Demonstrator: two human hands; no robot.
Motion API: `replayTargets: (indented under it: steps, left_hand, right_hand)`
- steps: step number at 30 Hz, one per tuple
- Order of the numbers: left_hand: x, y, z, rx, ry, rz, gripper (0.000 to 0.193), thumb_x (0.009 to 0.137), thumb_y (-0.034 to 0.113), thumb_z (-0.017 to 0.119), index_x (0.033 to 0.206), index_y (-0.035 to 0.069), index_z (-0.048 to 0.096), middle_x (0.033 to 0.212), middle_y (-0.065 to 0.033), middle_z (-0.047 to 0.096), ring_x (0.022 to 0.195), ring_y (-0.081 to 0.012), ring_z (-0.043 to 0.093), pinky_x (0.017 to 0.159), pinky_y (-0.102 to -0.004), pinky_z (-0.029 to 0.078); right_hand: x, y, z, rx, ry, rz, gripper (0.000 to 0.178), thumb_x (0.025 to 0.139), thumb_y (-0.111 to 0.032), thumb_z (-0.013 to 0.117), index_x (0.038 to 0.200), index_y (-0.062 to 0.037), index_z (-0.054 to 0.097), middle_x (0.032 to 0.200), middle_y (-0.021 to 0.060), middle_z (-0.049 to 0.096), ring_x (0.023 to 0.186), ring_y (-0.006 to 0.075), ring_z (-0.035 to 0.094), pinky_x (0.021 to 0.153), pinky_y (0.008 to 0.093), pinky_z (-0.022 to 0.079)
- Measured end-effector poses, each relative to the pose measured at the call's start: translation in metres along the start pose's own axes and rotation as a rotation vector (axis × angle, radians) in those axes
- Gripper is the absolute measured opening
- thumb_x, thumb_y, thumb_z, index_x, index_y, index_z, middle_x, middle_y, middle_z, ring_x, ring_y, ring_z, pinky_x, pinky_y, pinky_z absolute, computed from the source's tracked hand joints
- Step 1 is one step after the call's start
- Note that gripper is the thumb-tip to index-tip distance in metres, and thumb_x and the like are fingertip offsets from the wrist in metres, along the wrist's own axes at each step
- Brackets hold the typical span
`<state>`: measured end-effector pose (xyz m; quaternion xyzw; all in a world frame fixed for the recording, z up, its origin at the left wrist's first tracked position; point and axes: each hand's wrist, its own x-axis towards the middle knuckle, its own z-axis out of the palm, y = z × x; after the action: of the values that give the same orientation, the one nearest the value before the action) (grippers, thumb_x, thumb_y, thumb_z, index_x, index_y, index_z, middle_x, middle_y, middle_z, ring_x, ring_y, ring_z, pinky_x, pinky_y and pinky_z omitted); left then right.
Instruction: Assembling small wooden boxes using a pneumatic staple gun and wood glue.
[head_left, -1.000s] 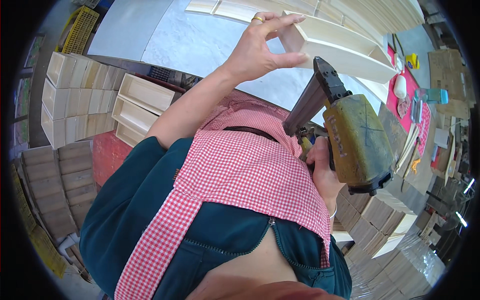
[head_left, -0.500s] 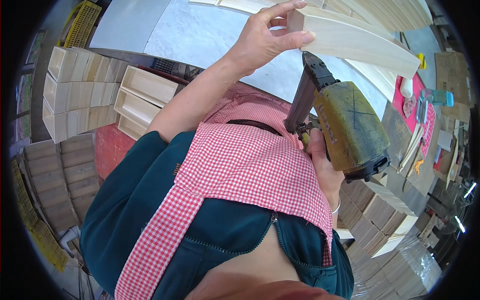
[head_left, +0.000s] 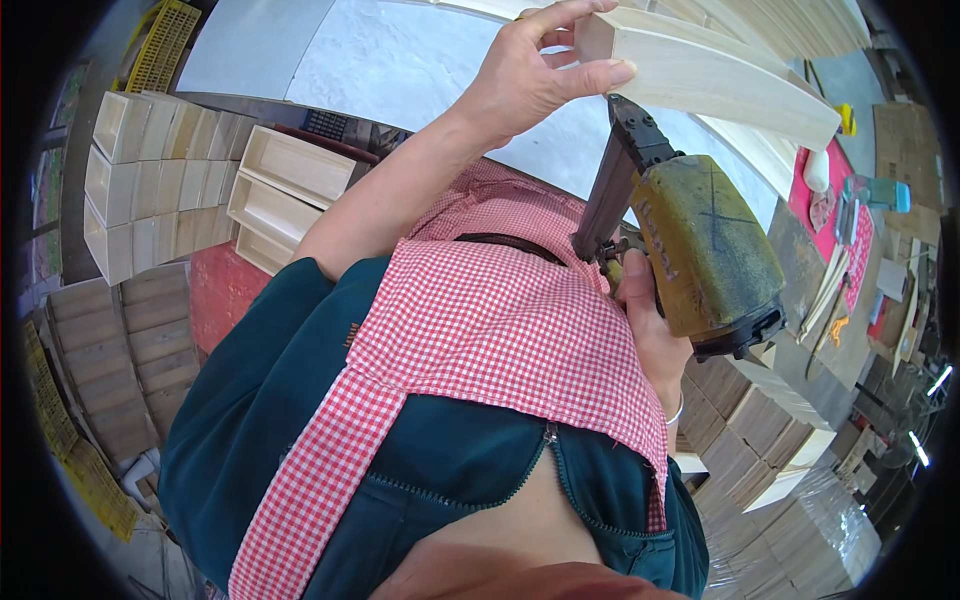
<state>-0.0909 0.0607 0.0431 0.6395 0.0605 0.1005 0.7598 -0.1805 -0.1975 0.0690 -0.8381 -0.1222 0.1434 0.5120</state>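
A long pale wooden box lies at an angle over the far side of the table. My left hand grips its near left end, thumb on the lower edge and fingers over the top. In my right hand is a worn yellow and black nail gun, its handle mostly hidden behind the tool body. The gun's black nose points up and left, close under the box's end near my left thumb. Whether the nose touches the wood I cannot tell.
A pale work table spreads ahead. Stacked wooden boxes stand at the left, with open trays beside them. More wood pieces are stacked at the right, below a bench with a pink cloth and a teal-lidded container.
Almost nothing differs. The nail gun has shifted very slightly up and to the right, still near the box's end, and both hands keep their holds.
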Motion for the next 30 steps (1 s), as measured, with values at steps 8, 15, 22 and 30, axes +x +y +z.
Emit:
replayTargets:
  steps: [8, 15, 22, 30]
  left_hand:
    - [0.000, -0.003, -0.003, 0.031, -0.005, 0.024, 0.072, 0.083, 0.025, 0.084, 0.144, 0.002, 0.053, 0.138, -0.0201, 0.048, 0.122, -0.0298, 0.053, 0.108, -0.0393, 0.045]
    - [-0.007, -0.015, -0.017, 0.004, 0.041, -0.021, 0.068, 0.083, 0.041, 0.084, 0.135, 0.004, 0.062, 0.124, -0.0213, 0.054, 0.110, -0.0294, 0.057, 0.104, -0.0403, 0.050]
    - [-0.018, -0.021, -0.048, 0.020, -0.102, -0.442, 0.081, 0.091, 0.063, 0.064, 0.126, -0.010, 0.060, 0.110, -0.0239, 0.059, 0.100, -0.0299, 0.062, 0.093, -0.0389, 0.057]
    - [-0.016, -0.027, -0.093, 0.074, -0.268, -0.747, 0.096, 0.093, 0.076, 0.049, 0.113, -0.018, 0.060, 0.099, -0.0301, 0.062, 0.084, -0.0315, 0.070, 0.071, -0.0352, 0.064]
  right_hand:
    - [0.005, -0.008, 0.000, -0.009, 0.000, 0.128, 0.044, 0.093, -0.033, 0.074, 0.129, -0.0084, 0.066, 0.132, 0.0121, 0.066, 0.111, 0.0284, 0.069, 0.087, 0.0341, 0.061]
    - [0.007, -0.029, -0.010, 0.152, 0.490, 0.260, 0.021, 0.097, -0.019, 0.071, 0.107, -0.0007, 0.069, 0.060, -0.0004, 0.058, 0.050, 0.0095, 0.051, 0.049, 0.0225, 0.040]
    - [0.040, 0.063, -0.137, -0.237, 0.714, 0.076, 0.036, 0.093, -0.019, 0.073, 0.121, 0.0024, 0.063, 0.086, 0.0103, 0.071, 0.060, 0.0136, 0.060, 0.058, 0.0265, 0.051]
    - [0.056, 0.209, -0.240, -1.113, 0.541, 0.364, 0.053, 0.093, -0.023, 0.064, 0.137, 0.0018, 0.051, 0.114, 0.0285, 0.068, 0.097, 0.0455, 0.068, 0.086, 0.0505, 0.054]
